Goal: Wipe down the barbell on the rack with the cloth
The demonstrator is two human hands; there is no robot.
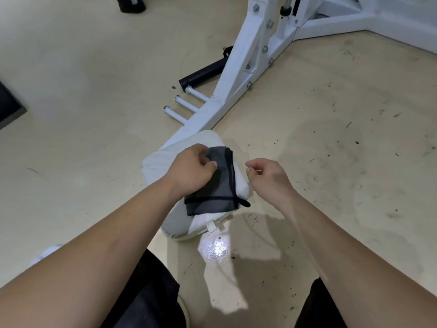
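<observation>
My left grip (189, 169) pinches the dark cloth (222, 185) lying on the white padded table (160, 159) beneath it. My right grip (269, 178), just beside, is loosely curled and empty. I should bunch the folds firmly before lifting. The barbell is out of view, presumably above the rack (254, 43) ahead.

dark grey cloth (218, 183), white rack (238, 74), beige floor (94, 67)
</observation>
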